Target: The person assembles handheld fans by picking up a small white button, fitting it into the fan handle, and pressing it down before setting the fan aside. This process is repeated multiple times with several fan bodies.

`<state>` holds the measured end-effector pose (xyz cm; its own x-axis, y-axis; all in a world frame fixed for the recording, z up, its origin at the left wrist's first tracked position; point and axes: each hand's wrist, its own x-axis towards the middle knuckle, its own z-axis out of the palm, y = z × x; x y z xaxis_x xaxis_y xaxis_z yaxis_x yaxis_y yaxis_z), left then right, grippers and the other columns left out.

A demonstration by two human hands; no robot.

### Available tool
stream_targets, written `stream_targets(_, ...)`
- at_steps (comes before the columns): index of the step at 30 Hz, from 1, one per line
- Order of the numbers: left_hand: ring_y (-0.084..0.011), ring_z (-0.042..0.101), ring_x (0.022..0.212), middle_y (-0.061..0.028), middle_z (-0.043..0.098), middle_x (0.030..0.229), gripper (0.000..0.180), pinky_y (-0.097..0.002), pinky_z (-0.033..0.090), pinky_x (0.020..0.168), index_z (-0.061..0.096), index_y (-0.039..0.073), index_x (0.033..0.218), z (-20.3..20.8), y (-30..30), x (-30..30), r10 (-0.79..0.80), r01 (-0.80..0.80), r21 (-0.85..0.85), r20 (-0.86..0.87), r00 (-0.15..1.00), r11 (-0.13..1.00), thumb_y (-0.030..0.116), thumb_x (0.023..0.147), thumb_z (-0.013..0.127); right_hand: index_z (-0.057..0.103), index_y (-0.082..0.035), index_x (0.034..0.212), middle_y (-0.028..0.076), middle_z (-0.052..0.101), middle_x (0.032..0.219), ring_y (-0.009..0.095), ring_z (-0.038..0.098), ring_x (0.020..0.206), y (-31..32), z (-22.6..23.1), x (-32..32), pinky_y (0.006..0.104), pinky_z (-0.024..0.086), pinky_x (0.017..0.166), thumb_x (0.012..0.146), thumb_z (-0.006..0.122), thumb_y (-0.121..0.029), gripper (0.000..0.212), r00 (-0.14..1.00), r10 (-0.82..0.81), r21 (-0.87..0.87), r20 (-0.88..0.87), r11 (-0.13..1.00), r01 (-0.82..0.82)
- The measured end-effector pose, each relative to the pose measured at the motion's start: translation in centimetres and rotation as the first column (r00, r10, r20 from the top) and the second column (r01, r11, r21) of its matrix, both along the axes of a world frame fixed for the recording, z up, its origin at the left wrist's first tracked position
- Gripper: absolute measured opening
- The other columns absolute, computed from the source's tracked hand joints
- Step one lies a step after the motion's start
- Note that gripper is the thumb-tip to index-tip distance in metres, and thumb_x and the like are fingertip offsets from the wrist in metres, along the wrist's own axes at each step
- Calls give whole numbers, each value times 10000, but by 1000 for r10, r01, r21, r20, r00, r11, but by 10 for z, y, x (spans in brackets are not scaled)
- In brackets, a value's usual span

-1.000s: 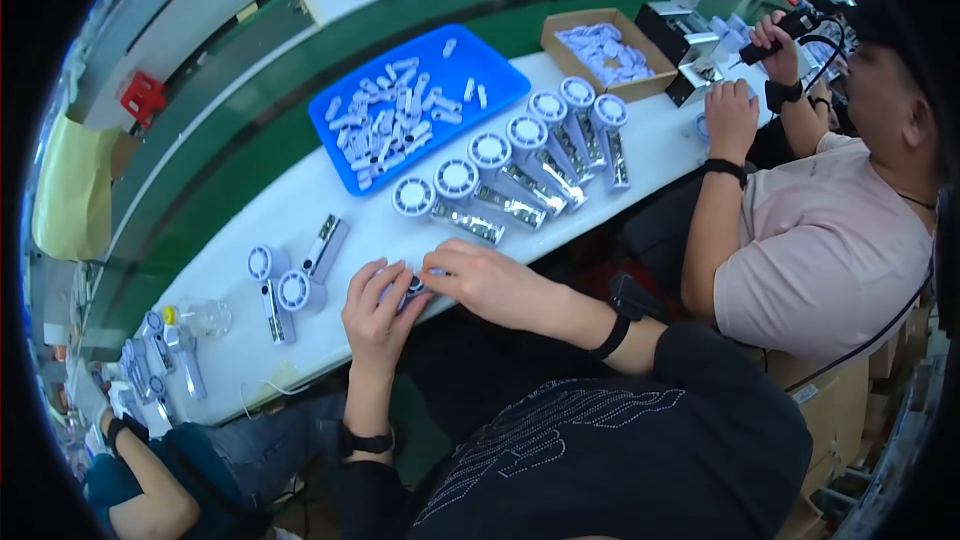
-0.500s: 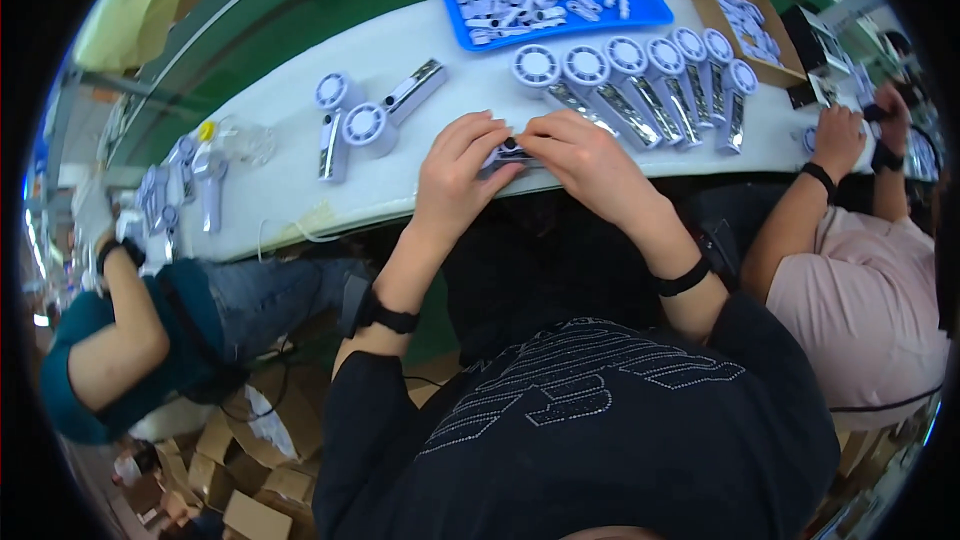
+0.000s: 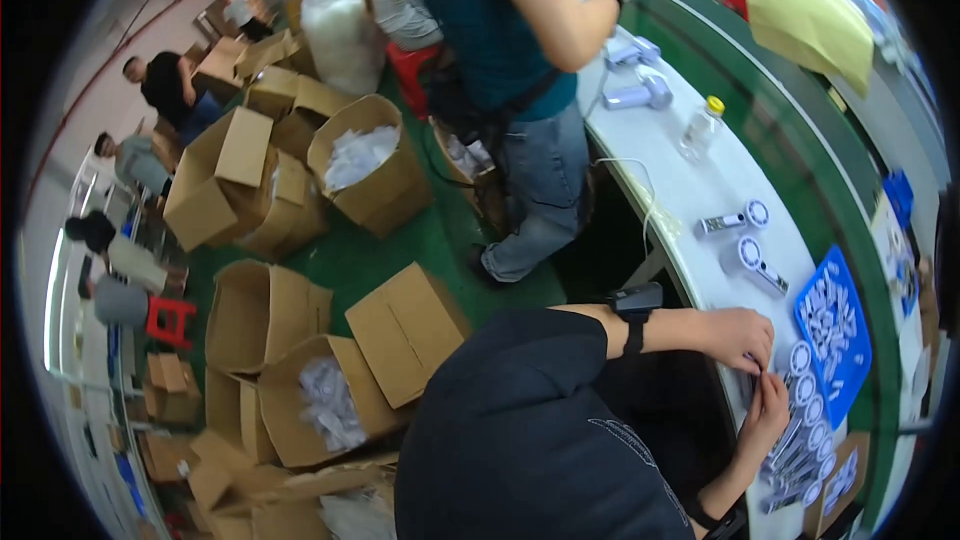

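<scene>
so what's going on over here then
The person works at the edge of the white table, left grip and right grip brought close together, fingers pinched on a small piece that is mostly hidden. Beside them lies a row of round-headed devices, with a blue tray of small pale parts just past it. Farther along stands a co-worker in teal, and open cartons crowd the floor.

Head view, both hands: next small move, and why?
I'd probably ease the right hand slightly aside while the left hand stays steady: their fingertips come together near the white table's edge, and whatever lies between them is mostly hidden from this camera.
</scene>
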<state>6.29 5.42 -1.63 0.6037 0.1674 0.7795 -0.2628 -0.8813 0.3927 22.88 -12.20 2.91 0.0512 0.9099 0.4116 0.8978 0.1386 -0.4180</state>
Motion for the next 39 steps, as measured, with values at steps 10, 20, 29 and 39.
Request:
stream_targets(10, -337, 757, 855, -120, 813, 900, 181, -443, 588, 779, 870, 62, 973, 21, 13, 10, -175, 96, -261, -300, 938, 960, 164, 823, 877, 765, 62, 1226, 186, 773, 1173, 307, 745, 1064, 6, -21, 25, 376, 562, 982, 1059, 700, -34, 204, 991, 66, -3, -116, 998, -67)
stream_targets(20, -264, 736, 1013, -15, 841, 993, 129, -429, 569, 924, 895, 144, 993, -22, 11, 26, -136, 135, 21, 72, 988, 991, 229, 901, 863, 875, -63, 1116, 184, 808, 1061, 347, 781, 1014, -1, 0, 8, 431, 623, 935, 994, 836, -158, 160, 1000, -12, 99, 19, 995, 10)
stream_targets(29, -291, 682, 1123, -10, 823, 1028, 103, -420, 576, 930, 879, 106, 959, -17, 16, 11, -163, 165, -25, 70, 984, 986, 161, 875, 862, 767, 77, 1212, 189, 777, 1162, 299, 739, 1044, 4, -17, 18, 362, 567, 978, 1044, 725, -21, 199, 986, -6, 8, -166, 1000, 8)
stream_targets(39, -299, 679, 1125, -47, 814, 1041, 96, -429, 579, 951, 866, 72, 949, -10, 6, 1, -177, 178, -123, 17, 984, 976, 122, 869, 852, 802, 50, 1169, 154, 773, 1038, 247, 736, 930, -7, -9, 7, 350, 577, 870, 997, 794, -40, 195, 969, -95, -19, -230, 995, 93)
